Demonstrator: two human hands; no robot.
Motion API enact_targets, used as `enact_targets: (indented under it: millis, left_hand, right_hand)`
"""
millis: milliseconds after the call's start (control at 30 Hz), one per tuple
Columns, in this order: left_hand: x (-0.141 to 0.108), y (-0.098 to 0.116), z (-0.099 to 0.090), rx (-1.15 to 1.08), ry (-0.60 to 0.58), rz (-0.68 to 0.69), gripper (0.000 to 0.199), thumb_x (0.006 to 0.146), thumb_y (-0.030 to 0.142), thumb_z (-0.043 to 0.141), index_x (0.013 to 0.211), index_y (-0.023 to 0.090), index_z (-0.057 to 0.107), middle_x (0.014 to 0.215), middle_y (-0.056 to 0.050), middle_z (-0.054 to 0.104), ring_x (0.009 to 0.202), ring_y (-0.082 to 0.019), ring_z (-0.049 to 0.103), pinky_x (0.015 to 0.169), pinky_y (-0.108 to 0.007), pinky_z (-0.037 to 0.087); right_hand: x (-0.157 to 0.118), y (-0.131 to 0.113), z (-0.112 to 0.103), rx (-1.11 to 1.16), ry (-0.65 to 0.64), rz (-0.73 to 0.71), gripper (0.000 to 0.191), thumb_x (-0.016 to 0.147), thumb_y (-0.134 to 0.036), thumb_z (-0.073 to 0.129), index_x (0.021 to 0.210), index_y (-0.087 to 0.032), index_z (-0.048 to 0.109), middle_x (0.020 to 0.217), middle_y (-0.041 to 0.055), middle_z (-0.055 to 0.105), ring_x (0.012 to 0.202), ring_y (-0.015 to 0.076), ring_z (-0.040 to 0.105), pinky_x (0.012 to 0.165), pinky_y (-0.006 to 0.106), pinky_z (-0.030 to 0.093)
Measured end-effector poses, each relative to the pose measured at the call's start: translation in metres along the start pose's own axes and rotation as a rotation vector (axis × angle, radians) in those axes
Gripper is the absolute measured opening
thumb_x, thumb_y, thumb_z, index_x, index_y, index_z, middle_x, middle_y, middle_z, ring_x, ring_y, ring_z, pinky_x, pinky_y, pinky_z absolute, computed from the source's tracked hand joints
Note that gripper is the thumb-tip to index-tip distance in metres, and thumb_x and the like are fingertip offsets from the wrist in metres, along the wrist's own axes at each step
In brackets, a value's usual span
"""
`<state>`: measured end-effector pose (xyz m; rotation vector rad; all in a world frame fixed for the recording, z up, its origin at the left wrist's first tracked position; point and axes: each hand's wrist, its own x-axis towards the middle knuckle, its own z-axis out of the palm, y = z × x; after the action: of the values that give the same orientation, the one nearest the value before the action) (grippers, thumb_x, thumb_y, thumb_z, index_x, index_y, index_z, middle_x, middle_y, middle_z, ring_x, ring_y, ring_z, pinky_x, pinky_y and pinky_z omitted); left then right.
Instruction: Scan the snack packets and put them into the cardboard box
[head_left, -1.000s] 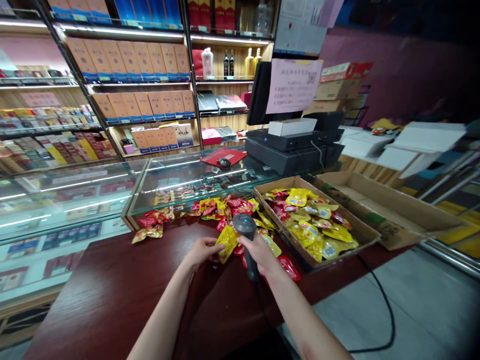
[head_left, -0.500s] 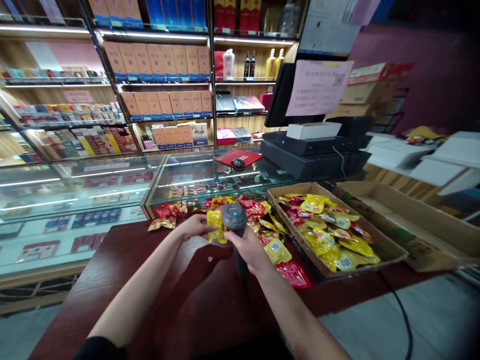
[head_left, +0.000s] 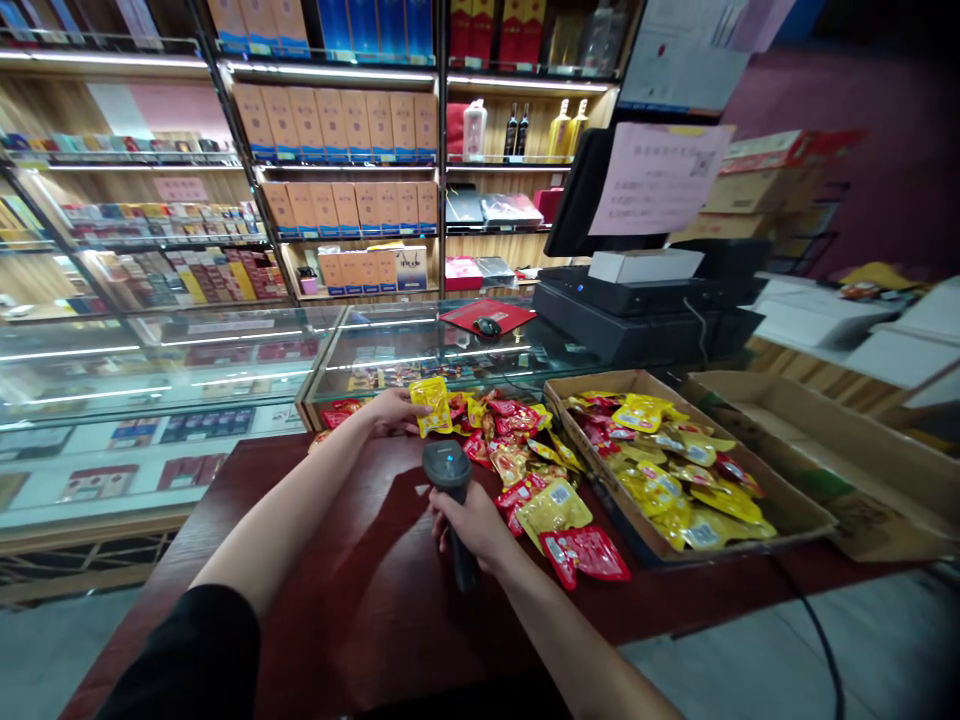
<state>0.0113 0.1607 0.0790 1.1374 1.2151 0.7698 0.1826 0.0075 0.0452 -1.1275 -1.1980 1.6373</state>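
My left hand (head_left: 396, 411) pinches a small yellow snack packet (head_left: 430, 408) by its left side, holding it up near the glass case. A dark grey barcode scanner (head_left: 447, 466) is in my right hand (head_left: 471, 522), its handle wrapped by my fingers and its head below and just right of the packet. Beyond and to the right of the scanner lies a loose pile of red, gold and yellow snack packets (head_left: 517, 418). A gold packet (head_left: 555, 510) and a red packet (head_left: 586, 555) lie at the pile's near end.
An open cardboard box (head_left: 559, 400) full of similar packets stands right of the pile, with another cardboard box (head_left: 840, 490) beside it. A glass display case (head_left: 405, 345) borders the dark red counter (head_left: 322, 600). On it are a mouse (head_left: 487, 326) and a cash register (head_left: 637, 310).
My left hand has lifted the yellow packet up and away from the scanner. My right hand has lowered the scanner and drawn it slightly left. The view has shifted a little.
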Motion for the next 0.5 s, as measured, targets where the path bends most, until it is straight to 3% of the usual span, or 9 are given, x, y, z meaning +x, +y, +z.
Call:
enact_targets:
  millis: [167, 500]
  left_hand:
    - [0.003, -0.007, 0.005, -0.026, -0.062, -0.044, 0.046, 0.048, 0.024, 0.087, 0.088, 0.013, 0.069, 0.087, -0.010, 0.072, 0.072, -0.020, 0.069, 0.057, -0.025, 0.056]
    - [0.003, -0.010, 0.012, 0.038, -0.053, -0.064, 0.047, 0.045, 0.027, 0.088, 0.086, 0.014, 0.070, 0.082, -0.008, 0.072, 0.069, -0.018, 0.068, 0.058, -0.025, 0.055]
  right_hand:
    - [-0.002, -0.005, 0.001, 0.009, 0.015, 0.017, 0.020, 0.067, -0.034, 0.059, 0.071, -0.015, 0.054, 0.057, -0.0028, 0.053, 0.040, 0.0092, 0.050, 0.033, 0.021, 0.040]
    - [-0.005, -0.003, -0.002, 0.013, 0.059, 0.060, 0.015, 0.066, -0.029, 0.057, 0.073, -0.016, 0.052, 0.053, -0.0050, 0.051, 0.037, 0.0087, 0.048, 0.033, 0.020, 0.040]
